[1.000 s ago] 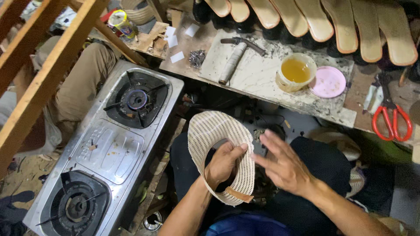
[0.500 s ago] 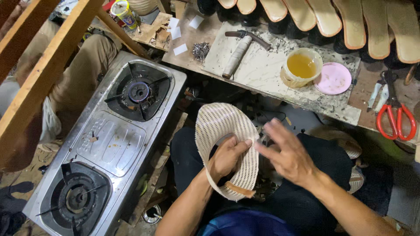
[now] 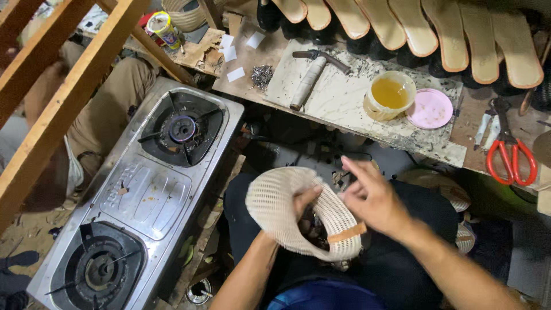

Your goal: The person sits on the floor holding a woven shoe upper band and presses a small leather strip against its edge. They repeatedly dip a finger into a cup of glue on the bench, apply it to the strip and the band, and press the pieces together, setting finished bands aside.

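- The mesh shoe upper (image 3: 290, 209) sits over the person's lap, just right of the two-burner gas stove (image 3: 140, 192). It is a cream, open-weave piece curved like a hood, with a tan strip along its lower edge.
- The left hand (image 3: 303, 201) reaches up inside the curve, fingers wrapped on the inner rim, so the upper hangs from that grip.
- The right hand (image 3: 376, 198) hovers just beside the upper's right edge, fingers loosely spread and holding nothing; whether the fingertips touch the mesh I cannot tell.
- Judging by how it folds and droops, the upper looks light and soft, not slippery, and easily pulled out of shape. The bound edge or the tan strip seems the firmest place to pinch; the open mesh could snag on a nail.
- Farther from the stove, up and right, a marble slab (image 3: 344, 103) carries a hammer (image 3: 313, 74), a cup of yellow glue (image 3: 390, 95) and a pink lid (image 3: 431, 109).
- Red-handled scissors (image 3: 509, 158) lie right of that.
- Farthest off, a row of tan insoles (image 3: 413, 28) lines the bench.
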Demonstrator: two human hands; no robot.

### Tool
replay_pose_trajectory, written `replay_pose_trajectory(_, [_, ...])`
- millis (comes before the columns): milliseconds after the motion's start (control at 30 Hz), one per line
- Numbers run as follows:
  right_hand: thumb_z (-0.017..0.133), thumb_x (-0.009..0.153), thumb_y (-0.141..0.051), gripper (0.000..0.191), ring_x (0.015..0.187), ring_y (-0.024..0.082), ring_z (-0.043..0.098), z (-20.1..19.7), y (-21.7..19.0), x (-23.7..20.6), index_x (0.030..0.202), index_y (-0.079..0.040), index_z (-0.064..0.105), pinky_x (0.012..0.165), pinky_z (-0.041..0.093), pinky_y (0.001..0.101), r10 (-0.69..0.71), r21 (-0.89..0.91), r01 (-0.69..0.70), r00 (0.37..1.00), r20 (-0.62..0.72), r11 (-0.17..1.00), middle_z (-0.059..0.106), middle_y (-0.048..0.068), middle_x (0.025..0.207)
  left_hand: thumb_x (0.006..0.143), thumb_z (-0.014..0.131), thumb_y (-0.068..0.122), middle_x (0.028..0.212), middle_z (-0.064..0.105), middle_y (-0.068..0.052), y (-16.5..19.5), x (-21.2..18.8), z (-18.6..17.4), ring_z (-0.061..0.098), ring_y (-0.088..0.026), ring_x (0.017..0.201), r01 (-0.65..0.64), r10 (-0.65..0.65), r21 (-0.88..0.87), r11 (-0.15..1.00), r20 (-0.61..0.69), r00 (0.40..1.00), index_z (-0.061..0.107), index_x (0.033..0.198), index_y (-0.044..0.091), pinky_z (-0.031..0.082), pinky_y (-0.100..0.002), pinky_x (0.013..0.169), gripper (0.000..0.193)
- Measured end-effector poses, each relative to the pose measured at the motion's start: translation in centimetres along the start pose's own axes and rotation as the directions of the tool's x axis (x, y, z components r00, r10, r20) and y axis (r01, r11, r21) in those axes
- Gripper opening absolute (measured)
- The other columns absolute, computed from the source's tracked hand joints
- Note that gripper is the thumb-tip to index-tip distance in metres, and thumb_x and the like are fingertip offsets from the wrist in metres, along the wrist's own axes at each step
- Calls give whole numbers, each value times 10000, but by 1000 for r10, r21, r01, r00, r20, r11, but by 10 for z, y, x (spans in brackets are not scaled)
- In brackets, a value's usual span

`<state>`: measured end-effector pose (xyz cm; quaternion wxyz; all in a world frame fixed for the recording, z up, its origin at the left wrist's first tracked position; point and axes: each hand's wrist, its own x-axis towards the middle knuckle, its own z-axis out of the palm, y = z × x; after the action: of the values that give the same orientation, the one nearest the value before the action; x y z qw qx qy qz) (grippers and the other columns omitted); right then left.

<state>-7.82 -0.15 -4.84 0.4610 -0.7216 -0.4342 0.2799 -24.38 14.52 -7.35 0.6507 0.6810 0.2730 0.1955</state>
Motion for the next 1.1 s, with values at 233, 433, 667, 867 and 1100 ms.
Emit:
replay_pose_trajectory(233, [827, 872, -314, 409, 1368, 398, 560, -87, -32, 88, 1166, -43, 743, 1148, 474, 451, -474, -750, 205, 866, -161, 629, 527, 227, 1508, 1046, 756, 246, 1124, 724, -170, -38, -21, -11, 638, -220, 1025, 48, -50, 226, 973, 3, 999, 718, 1121, -57, 466, -376, 897, 314])
replay_pose_trajectory(433, [909, 652, -445, 562, 1435, 568, 277, -106, -40, 116, 1062, -72, 815, 1083, 279, 715, -188, -817, 61, 981, -59, 574, 389, 265, 1599, 1040, 688, 245, 903, 599, -78, -35, -29, -18, 532, -161, 802, 169, -158, -152, 974, 81, 984, 605, 1065, -89, 449, -326, 719, 345])
replay_pose_trajectory(667, [789, 890, -238, 155, 1499, 360, 463, -84, -13, 90, 870, -87, 759, 1272, 351, 461, -385, -603, 237, 914, -127, 761, 584, 77, 1477, 1039, 565, 196, 921, 689, -17, -25, -20, -36, 618, -78, 785, 274, -222, -400, 875, 172, 960, 657, 1109, -11, 507, -267, 715, 238])
replay_pose_trajectory(867, [704, 821, -72, 321, 1454, 300, 436, -15, 0, 16, 1139, -67, 745, 1144, 414, 434, -320, 13, 322, 934, 160, 947, 404, 169, 1605, 1084, 548, 159, 966, 694, -46, -22, -5, -17, 634, -107, 812, 358, -192, -527, 771, 344, 919, 636, 1187, -35, 511, -265, 717, 237])
replay_pose_trajectory(1100, [677, 810, 33, 418, 1526, 359, 315, 21, 38, -15, 1203, -94, 738, 1150, 418, 448, -361, 25, 360, 928, 99, 933, 244, 202, 1668, 1076, 534, 123, 1133, 695, -56, -25, 2, 1, 663, -104, 975, 373, -123, -634, 677, 403, 907, 604, 1279, -23, 541, -264, 871, 260])
